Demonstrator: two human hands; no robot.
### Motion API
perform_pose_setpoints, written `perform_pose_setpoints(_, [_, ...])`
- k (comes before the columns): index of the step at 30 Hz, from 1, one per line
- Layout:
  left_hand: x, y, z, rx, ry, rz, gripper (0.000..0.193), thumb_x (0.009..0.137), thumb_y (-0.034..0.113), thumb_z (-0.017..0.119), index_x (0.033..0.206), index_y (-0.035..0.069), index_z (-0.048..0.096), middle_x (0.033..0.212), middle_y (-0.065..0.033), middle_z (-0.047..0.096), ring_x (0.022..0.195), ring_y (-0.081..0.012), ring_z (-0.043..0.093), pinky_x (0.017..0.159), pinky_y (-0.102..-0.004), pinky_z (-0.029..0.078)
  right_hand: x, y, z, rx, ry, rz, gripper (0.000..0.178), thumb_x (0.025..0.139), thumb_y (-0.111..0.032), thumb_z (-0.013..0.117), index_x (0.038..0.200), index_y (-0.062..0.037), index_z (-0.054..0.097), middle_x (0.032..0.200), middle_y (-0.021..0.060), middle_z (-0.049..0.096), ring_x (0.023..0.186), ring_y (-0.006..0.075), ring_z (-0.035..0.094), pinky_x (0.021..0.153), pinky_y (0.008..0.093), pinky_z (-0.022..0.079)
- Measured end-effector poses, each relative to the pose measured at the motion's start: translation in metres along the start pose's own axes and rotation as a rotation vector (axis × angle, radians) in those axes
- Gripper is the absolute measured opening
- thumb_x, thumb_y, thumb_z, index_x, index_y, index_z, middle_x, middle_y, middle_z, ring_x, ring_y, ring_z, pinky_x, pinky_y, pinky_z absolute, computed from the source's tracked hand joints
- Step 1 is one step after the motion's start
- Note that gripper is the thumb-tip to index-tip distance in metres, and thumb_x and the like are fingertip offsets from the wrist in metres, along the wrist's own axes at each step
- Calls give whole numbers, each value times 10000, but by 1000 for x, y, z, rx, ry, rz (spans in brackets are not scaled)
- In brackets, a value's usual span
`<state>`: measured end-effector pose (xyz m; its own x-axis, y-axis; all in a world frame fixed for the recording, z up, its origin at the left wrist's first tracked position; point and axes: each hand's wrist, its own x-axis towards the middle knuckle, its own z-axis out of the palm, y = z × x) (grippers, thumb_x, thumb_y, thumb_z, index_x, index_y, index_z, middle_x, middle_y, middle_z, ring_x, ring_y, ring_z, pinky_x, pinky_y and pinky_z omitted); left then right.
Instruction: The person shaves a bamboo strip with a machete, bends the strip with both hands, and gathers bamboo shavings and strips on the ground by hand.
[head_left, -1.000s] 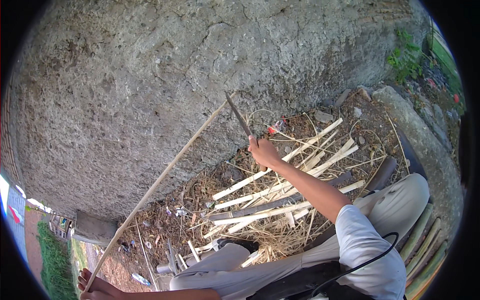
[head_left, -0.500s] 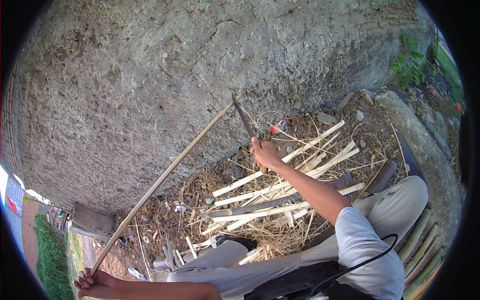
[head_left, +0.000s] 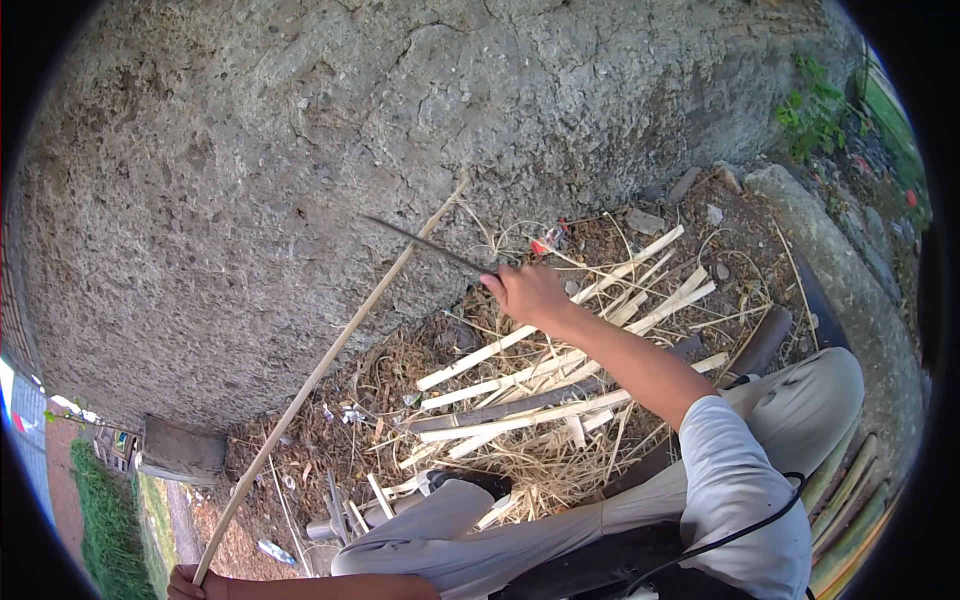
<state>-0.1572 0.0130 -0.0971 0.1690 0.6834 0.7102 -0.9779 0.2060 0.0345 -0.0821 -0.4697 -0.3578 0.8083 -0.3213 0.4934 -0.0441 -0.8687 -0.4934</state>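
Observation:
A long, thin, pale bamboo strip [head_left: 325, 370] runs aslant from the lower left to the wall. My left hand [head_left: 196, 586] is closed round its near end, at the picture's lower edge. The far end reaches the foot of the rough wall. My right hand [head_left: 530, 295] grips a knife by its handle, which the fingers hide. The knife's long dark blade [head_left: 440, 250] points up and left and crosses the strip a little below its far end. Whether the edge bites into the strip, I cannot tell.
Several split pale strips [head_left: 500, 358] and curly shavings [head_left: 545, 490] lie before my bent legs. The rough grey wall [head_left: 230, 220] fills the far side. A stone ledge [head_left: 860, 270] borders the right, with green poles [head_left: 850, 500] below. A plastic bottle [head_left: 276, 551] lies at lower left.
The knife has swung from pointing up the wall to lying across the strip, its tip moving left and down. My left hand has shifted slightly down and right with the strip's near end.

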Motion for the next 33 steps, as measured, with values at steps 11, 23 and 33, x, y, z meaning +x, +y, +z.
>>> perform_pose_setpoints(11, [16,-13,-30,-107,-107,-32,547,961,459,378,486,190,367,386,53,237,302,-83,227,308,-224,250,32,49,34,0,88,188,597,993,-441,362,707,3,639,545,216,587,487,377,600,489,477,494])
perform_pose_setpoints(23, [13,-31,-39,58,218,3,505,915,453,474,475,246,336,405,92,263,325,-62,295,336,-222,262,43,34,39,-158,174,42,509,979,-419,431,722,-36,646,462,135,556,391,296,563,375,407,435])
perform_pose_setpoints(33, [7,-15,-19,42,92,-26,499,911,459,489,480,252,344,410,101,289,343,-61,316,352,-231,281,22,48,30,-164,41,69,499,994,-381,410,749,-16,645,471,89,555,364,268,531,375,385,436])
